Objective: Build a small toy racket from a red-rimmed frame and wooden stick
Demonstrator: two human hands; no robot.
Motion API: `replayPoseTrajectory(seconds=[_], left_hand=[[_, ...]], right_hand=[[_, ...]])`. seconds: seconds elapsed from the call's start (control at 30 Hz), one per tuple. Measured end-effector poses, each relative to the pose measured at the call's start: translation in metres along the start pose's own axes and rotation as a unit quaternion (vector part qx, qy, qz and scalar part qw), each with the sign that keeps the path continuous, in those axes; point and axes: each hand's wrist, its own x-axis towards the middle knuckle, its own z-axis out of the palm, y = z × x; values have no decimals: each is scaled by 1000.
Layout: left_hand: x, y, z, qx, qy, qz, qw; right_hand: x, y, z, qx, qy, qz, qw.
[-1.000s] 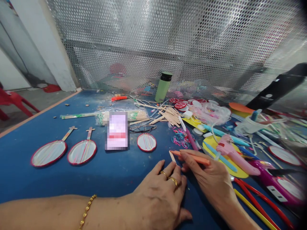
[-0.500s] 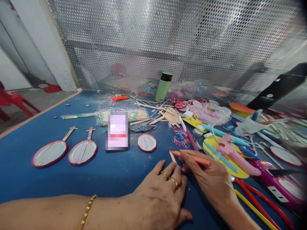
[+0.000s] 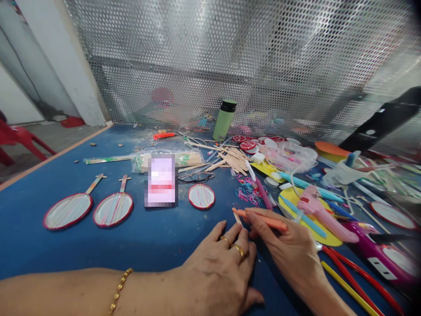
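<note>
A pale wooden craft stick (image 3: 237,217) lies on the blue table, mostly hidden under my left hand (image 3: 219,263). The fingers of that hand press the stick down against the tabletop, with gold rings on two of them. My right hand (image 3: 286,245) is closed around an orange marker pen (image 3: 268,220) in a writing grip. The marker's tip touches the far end of the stick or is just above it; I cannot tell which.
Ahead lie a phone (image 3: 161,182), a small round disc (image 3: 201,196) and two paddle-shaped pieces with stick handles (image 3: 113,210). Loose craft sticks (image 3: 233,158) and a green bottle (image 3: 224,120) are farther back. To the right are a pink glue gun (image 3: 324,213) and red-handled scissors (image 3: 362,267).
The marker's tip has shifted very slightly left at the end of the craft stick, and my right hand has moved a little with it. My left hand stays in place.
</note>
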Motion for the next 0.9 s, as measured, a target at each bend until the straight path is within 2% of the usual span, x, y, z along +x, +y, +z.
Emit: replayPoseTrajectory(seconds=[0.17,0.67,0.9], left_hand=[[0,1,-1,0,-2,0,1000],[-1,1,-2,-3,-10,1,1000],[-2,1,3,4,18,2,1000]], right_hand=[[1,-1,-1,-31,34,-6,999],[-2,1,-2,-31,22,-17,999],[0,0,-1,-20,16,-21,999]])
